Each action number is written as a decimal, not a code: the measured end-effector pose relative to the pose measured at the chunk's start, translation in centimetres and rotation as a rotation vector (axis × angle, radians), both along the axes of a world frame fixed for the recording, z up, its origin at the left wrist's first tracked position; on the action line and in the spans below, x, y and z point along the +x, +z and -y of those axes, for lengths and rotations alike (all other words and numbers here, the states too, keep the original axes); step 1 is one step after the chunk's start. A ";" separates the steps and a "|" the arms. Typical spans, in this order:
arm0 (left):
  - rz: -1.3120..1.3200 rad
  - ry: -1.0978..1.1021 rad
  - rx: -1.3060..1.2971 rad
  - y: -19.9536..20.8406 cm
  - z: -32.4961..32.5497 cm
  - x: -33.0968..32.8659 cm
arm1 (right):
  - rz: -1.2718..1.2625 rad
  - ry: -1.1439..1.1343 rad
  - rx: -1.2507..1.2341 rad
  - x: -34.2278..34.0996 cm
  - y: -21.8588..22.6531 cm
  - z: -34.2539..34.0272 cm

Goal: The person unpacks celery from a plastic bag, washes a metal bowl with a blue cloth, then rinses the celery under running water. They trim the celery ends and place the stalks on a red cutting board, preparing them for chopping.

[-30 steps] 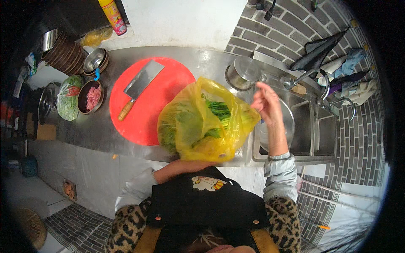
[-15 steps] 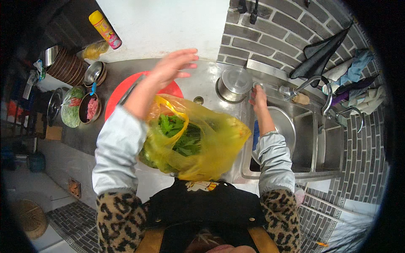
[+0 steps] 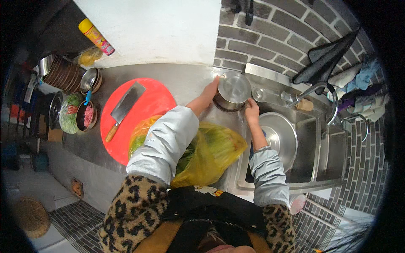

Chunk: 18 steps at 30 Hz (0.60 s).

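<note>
A steel pot with a lid [image 3: 234, 86] stands on the counter left of the sink, between my two hands. My left hand [image 3: 209, 91] is closed on its left side, and my right hand [image 3: 252, 111] grips its right side near the sink edge. Some fingers are hidden behind the pot. Close to my body lies a yellow plastic bag [image 3: 221, 149] of leafy greens, with my left forearm crossing above it. Left of it, a round red cutting board [image 3: 154, 99] carries a cleaver [image 3: 128, 103] with a wooden handle.
At right is a steel sink [image 3: 307, 154] with a large metal basin [image 3: 284, 135] and a curved faucet [image 3: 314, 87]. A small clear glass [image 3: 258, 94] sits behind the pot's right side. Far left are a bowl of pink meat [image 3: 87, 117] and a bag of vegetables [image 3: 71, 114].
My left hand has come down from above the cutting board, moving right onto the pot. My right hand has shifted nearer along the pot's side. The cleaver is now uncovered.
</note>
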<state>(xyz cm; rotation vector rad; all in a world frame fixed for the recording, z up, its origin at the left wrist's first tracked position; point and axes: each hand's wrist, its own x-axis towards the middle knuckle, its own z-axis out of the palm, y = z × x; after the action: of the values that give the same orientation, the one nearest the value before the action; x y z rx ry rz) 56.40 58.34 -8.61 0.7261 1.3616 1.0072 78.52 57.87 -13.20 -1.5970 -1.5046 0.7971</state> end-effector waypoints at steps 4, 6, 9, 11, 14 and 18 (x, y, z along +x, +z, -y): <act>-0.151 0.087 -0.020 0.7 0.8 0.2 | 0.325 0.130 0.095 0.2 -0.5 2.3; -0.150 0.091 -0.075 1.0 0.9 0.5 | 0.344 0.185 0.245 -0.6 -0.6 3.3; -0.136 0.057 -0.125 0.8 0.1 0.6 | 0.375 0.108 0.265 -1.5 -0.5 3.8; -0.123 -0.021 -0.089 0.1 -0.8 0.4 | 0.330 0.061 0.152 -1.6 -0.6 3.7; -0.043 -0.133 0.113 -1.5 -1.5 1.0 | 0.261 0.122 0.111 -0.7 -1.1 3.6; 0.379 0.317 0.206 -3.1 -1.7 3.9 | -0.018 0.041 0.035 0.8 -3.3 2.6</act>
<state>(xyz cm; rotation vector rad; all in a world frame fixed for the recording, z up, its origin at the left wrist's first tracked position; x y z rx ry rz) 60.31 60.08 -11.67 0.4426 1.0671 1.4718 79.35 55.24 -16.50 -1.5336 -1.5344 0.8016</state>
